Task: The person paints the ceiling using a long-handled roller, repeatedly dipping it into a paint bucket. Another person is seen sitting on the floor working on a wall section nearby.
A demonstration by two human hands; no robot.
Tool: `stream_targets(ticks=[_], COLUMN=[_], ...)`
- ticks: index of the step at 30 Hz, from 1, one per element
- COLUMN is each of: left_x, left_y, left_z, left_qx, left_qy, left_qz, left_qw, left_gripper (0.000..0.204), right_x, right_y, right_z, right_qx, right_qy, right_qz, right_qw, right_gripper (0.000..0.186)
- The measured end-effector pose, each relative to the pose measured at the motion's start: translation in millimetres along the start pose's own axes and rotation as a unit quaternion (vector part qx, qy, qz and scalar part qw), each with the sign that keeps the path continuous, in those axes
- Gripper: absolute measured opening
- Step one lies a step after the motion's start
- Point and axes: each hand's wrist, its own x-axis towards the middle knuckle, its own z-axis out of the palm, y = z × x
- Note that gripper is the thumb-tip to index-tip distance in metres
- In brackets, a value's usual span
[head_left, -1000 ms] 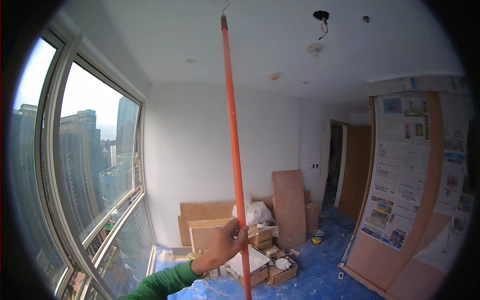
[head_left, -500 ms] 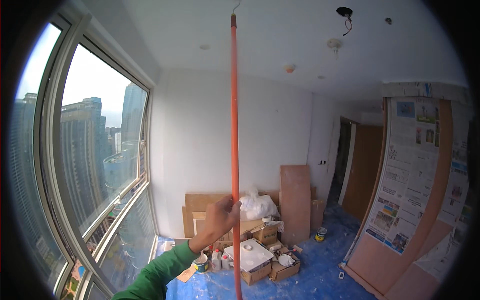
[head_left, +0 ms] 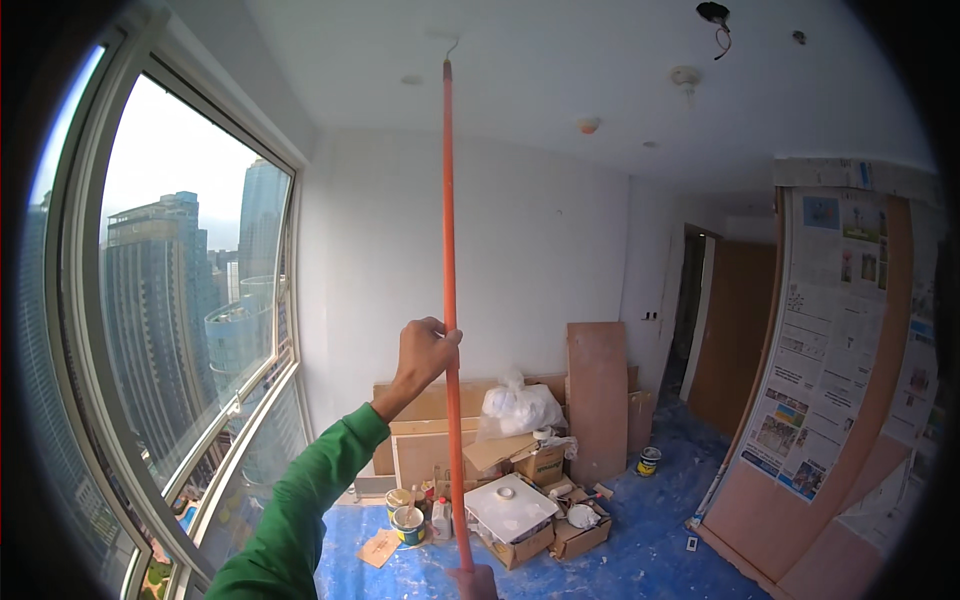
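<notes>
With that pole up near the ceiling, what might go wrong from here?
The orange pole, held by the left hand and right hand, might swing into the light fitting or snag the wires hanging from the ceiling. The blue floor covering could bunch or slide underfoot.

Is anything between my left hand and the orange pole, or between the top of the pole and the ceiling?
Nothing visible separates your left hand from the orange pole; it grips the shaft directly. Above the pole's top, toward the ceiling, only the thin bent rod at its tip shows clearly; I see no obstacle there.
</notes>
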Motion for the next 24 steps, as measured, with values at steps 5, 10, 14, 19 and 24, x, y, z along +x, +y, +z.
stream_targets(ticks=[5,10,14,19,24], left_x=[52,96,119,133,100], left_y=[-27,-42,-43,-36,-14], left_z=[-2,-19,-34,-44,-59], left_qx=[0.067,0.085,0.113,0.112,0.112], left_qy=[0.025,0.032,0.033,0.055,0.05], left_qz=[0.024,0.004,-0.004,0.005,0.01], left_qw=[0.997,0.996,0.993,0.992,0.992], left_gripper=[0.025,0.024,0.025,0.027,0.028], right_x=[60,83,96,93,58], right_y=[36,9,7,-30,-26], right_z=[19,55,75,89,92], right_qx=[-0.124,-0.052,-0.074,-0.03,-0.066], right_qy=[-0.025,-0.021,-0.045,-0.069,-0.053], right_qz=[0.089,0.061,0.082,0.111,0.057], right_qw=[0.988,0.997,0.993,0.991,0.995], right_gripper=[0.035,0.034,0.037,0.038,0.037])
